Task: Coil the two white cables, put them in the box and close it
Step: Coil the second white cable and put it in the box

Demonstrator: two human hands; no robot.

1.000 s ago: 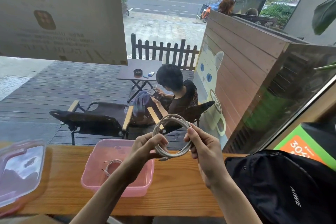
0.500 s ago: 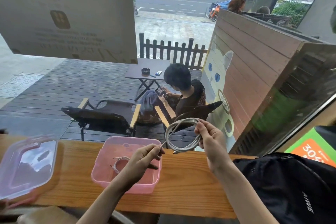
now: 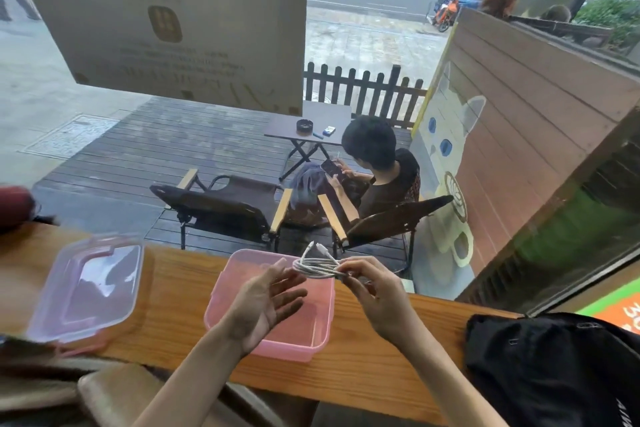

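Since a moment ago the left hand [image 3: 266, 302] lets go, its grip open over the pink box [image 3: 287, 345]. The right hand [image 3: 372, 288] pinches the coiled white cable [image 3: 318, 265] above the far rim. Next, I think, lower it inside; the lid [image 3: 86, 288] waits on the worktop [image 3: 180, 305] at left.

Pink box [image 3: 221, 308] translucent plastic; counter [image 3: 180, 302] varnished wood; bag [image 3: 554, 367] matt cloth.

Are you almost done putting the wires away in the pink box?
Partway. One white cable is coiled, pinched in the right hand above the pink box. The left hand is open over the box and hides much of its inside, so I cannot tell whether the other cable is in there. Still left: drop the coil in, then fit the clear lid, which lies on the wooden counter beside the box.
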